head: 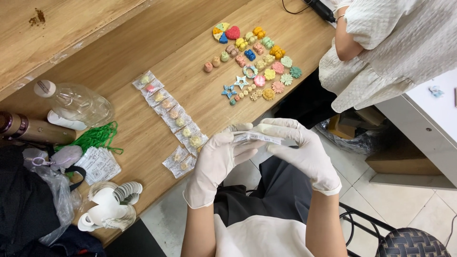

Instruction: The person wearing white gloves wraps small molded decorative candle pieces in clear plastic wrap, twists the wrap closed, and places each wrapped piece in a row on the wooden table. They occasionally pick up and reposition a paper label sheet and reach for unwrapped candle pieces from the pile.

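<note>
**Small clear bag held off the table edge, with nothing under it**

We see the left hand and the right hand, both in white gloves, pinched together on a small clear bag. Each hand grips one end between thumb and fingertips. The bag sits in the air just off the near edge of the table, above the person's lap and the tiled floor. We cannot tell whether anything is inside it.

Our main worry is a drop. The glove fingertips look loose and the film is slick, so a slip of either pinch would likely send the bag down past the table edge.

Just beside the left hand, a row of filled bags runs from mid-table down to the near edge. The last ones lie right at the edge, and a brush from the left wrist could push them off.

The loose coloured moulded pieces lie unbagged toward the far right of the table, close to its right edge, where another person's sleeve hangs near. We judge that a sweep of that sleeve could scatter them.

At the left end, a clear plastic bottle lies on its side and could roll toward the bags.
</note>
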